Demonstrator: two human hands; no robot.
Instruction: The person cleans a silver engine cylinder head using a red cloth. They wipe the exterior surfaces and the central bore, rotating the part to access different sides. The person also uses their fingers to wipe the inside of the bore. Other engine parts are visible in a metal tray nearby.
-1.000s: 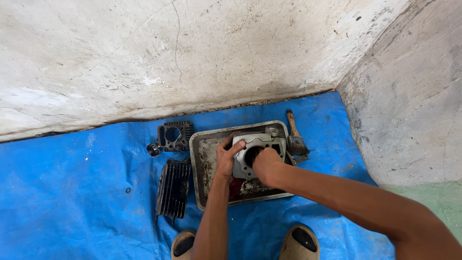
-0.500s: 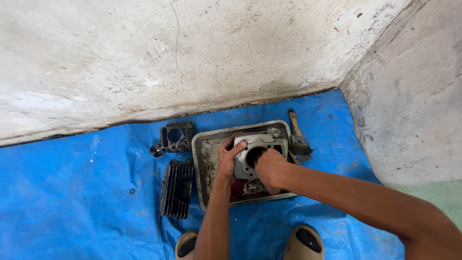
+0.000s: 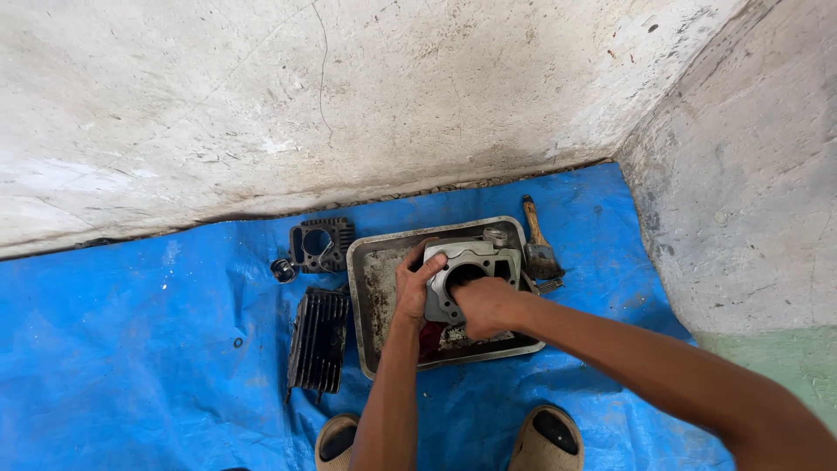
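Rough concrete walls meet in a corner up top, and a blue tarp (image 3: 131, 349) covers the floor right up to them. Sitting on the tarp near the corner is a grimy rectangular metal tray (image 3: 370, 292), tilted a bit relative to the wall.

Inside the tray is a grey engine cylinder block (image 3: 475, 257) with its big round bore facing up, resting toward the tray's far end. The left hand (image 3: 411, 288) is wrapped around the block's left edge, fingers curled over the top rim and clearly gripping it. The right hand (image 3: 484, 305) sits at the near side of the bore, closed into a loose fist against the block; can't really tell if it's got anything pinched in there, since the knuckles hide whatever's under it. Something reddish shows in the tray just below both hands, too covered to identify.

Off the tray's left side there's a black finned engine cover (image 3: 318, 338) lying flat on the tarp, and beyond it a dark cylinder head (image 3: 321, 244) with a round hole, plus a small metal ring-shaped part (image 3: 282, 269) just beside that. On the tray's right edge lies a paintbrush (image 3: 539, 249) with a wooden handle, bristles pointing toward the person. Two sandals (image 3: 545, 440) peek in at the bottom.
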